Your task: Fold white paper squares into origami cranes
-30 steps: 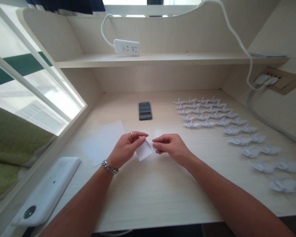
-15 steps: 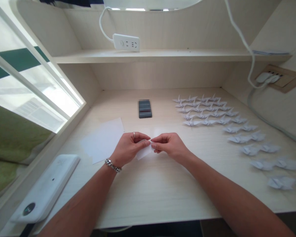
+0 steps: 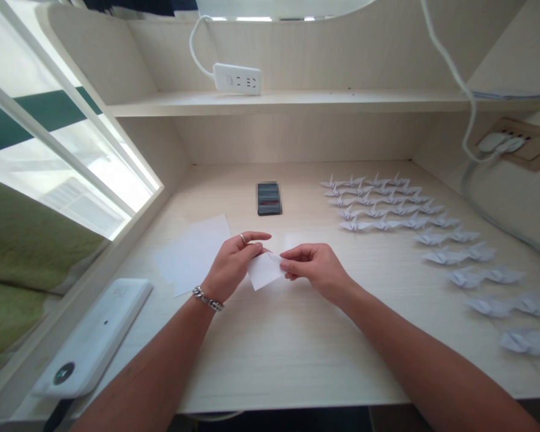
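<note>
A small piece of white paper [image 3: 264, 272], with straight edges, is held up between my two hands above the desk. My left hand [image 3: 234, 261] has its thumb at the paper's upper left edge, with the index finger stretched out above it. My right hand [image 3: 314, 264] pinches the paper's right corner between thumb and fingers. Left of my left hand, flat white paper sheets [image 3: 193, 252] lie on the desk. Rows of several folded paper cranes [image 3: 384, 224] stand on the right side.
A dark, blurred box [image 3: 269, 199] sits beyond my hands. On the near left lies a white oblong device [image 3: 96, 333] with a round display. A power strip [image 3: 237, 79] rests on the shelf [image 3: 297, 108]. White cables [image 3: 450, 60] hang at the right by a wall socket [image 3: 522, 144].
More of the paper's face shows now. My left index finger has lifted and stretched out, and the left hand has moved slightly away from the right. The whole view has shifted slightly.
</note>
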`<state>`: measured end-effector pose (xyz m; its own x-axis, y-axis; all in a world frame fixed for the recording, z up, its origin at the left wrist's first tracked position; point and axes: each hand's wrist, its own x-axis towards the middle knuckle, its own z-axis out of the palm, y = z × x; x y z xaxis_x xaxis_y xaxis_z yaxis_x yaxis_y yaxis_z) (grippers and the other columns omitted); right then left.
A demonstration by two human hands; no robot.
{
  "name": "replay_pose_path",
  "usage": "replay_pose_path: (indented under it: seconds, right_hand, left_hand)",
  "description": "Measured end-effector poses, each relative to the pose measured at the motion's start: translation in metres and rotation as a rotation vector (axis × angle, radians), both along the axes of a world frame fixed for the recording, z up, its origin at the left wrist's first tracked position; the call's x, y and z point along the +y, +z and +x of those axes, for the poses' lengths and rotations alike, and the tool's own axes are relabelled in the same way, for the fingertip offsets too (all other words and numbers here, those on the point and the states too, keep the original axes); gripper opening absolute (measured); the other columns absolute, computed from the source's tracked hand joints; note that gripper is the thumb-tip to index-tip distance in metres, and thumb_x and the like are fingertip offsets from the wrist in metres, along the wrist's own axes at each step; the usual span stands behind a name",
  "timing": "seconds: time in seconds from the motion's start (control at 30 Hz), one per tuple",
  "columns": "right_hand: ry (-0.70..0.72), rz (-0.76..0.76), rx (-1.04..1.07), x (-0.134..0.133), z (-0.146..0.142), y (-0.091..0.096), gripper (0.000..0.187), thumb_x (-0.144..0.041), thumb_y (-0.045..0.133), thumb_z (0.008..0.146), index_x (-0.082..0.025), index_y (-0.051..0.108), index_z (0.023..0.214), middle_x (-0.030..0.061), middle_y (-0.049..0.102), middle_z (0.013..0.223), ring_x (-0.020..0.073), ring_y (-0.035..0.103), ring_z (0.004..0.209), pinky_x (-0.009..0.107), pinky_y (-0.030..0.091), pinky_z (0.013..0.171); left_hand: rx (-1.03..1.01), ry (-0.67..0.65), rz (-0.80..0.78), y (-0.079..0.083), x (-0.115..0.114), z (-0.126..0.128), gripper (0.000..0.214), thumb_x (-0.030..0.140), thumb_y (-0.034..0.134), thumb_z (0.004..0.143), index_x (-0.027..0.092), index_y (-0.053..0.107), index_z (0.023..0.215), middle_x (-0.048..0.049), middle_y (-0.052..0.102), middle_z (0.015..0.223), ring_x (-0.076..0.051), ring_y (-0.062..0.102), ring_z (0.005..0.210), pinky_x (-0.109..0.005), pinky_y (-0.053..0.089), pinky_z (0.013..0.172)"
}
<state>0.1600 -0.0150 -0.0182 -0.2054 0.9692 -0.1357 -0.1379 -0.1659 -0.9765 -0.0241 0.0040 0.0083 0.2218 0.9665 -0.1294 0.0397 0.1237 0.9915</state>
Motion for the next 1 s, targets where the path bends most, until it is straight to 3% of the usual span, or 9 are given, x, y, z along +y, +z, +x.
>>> replay_pose_path:
  seconds: [0.07,0.17,0.27,0.57,0.67,0.87,1.0]
  right_hand:
    - [-0.006,-0.004,-0.002,0.0003,0.0008,0.0001,0.035,-0.034,0.084,0.056,-0.013,0.074,0.082,0.0048,0.071,0.066,0.0141,0.063,0.056,0.032,0.055,0.061]
    - [-0.008,-0.001,0.0,0.0007,0.0011,-0.0006,0.034,-0.033,0.083,0.058,-0.013,0.074,0.082,0.0049,0.07,0.065,0.0142,0.064,0.057,0.031,0.055,0.061]
    - [-0.01,-0.003,-0.013,0.0005,0.0,-0.0009,0.032,-0.032,0.083,0.058,-0.013,0.074,0.081,0.0039,0.069,0.062,0.0141,0.064,0.056,0.031,0.055,0.061]
    - [-0.023,0.043,-0.067,-0.0003,-0.0001,-0.0022,0.034,-0.036,0.081,0.061,-0.012,0.073,0.084,0.0046,0.07,0.062,0.0155,0.065,0.058,0.032,0.055,0.062]
    - [-0.016,0.075,-0.08,-0.0003,0.0006,-0.0023,0.033,-0.038,0.08,0.063,-0.012,0.073,0.083,0.0044,0.069,0.062,0.0149,0.064,0.058,0.031,0.055,0.061]
    - [-0.041,0.069,-0.047,0.0004,0.0001,-0.0033,0.035,-0.038,0.08,0.062,-0.013,0.072,0.086,0.0046,0.07,0.065,0.0165,0.066,0.061,0.033,0.056,0.062]
    - [-0.045,0.148,-0.104,-0.0023,-0.0006,-0.0027,0.032,-0.038,0.078,0.065,-0.014,0.073,0.087,0.0048,0.07,0.066,0.0168,0.066,0.061,0.034,0.056,0.063]
  left_hand:
    - [-0.06,0.01,-0.01,-0.0016,0.0016,-0.0023,0.034,0.037,0.062,0.079,0.013,0.063,0.103,-0.0083,0.072,0.079,-0.017,0.064,0.065,-0.025,0.048,0.054]
    - [0.02,-0.021,0.031,-0.003,0.0004,-0.0025,0.037,0.042,0.066,0.077,0.013,0.065,0.1,-0.0082,0.073,0.079,-0.017,0.065,0.065,-0.025,0.048,0.053]
    - [0.129,-0.067,0.066,-0.0035,-0.0033,0.0011,0.035,0.038,0.072,0.071,0.014,0.067,0.095,-0.006,0.072,0.076,-0.015,0.064,0.061,-0.023,0.047,0.051]
    - [0.168,-0.063,0.086,-0.0043,-0.0043,0.0019,0.032,0.037,0.071,0.072,0.014,0.067,0.094,-0.0058,0.072,0.073,-0.015,0.064,0.06,-0.022,0.047,0.049]
    - [0.207,-0.08,0.113,-0.0041,-0.0046,0.0021,0.033,0.037,0.075,0.068,0.014,0.069,0.091,-0.0064,0.072,0.076,-0.017,0.065,0.066,-0.023,0.048,0.053]
    - [0.177,0.012,0.13,-0.0034,-0.0049,0.0012,0.031,0.035,0.075,0.067,0.015,0.069,0.09,-0.0068,0.073,0.081,-0.018,0.066,0.07,-0.026,0.05,0.057]
    - [0.314,-0.05,0.213,0.0011,-0.0051,-0.0009,0.028,0.037,0.073,0.069,0.016,0.072,0.087,-0.0061,0.074,0.082,-0.019,0.066,0.074,-0.027,0.051,0.064]
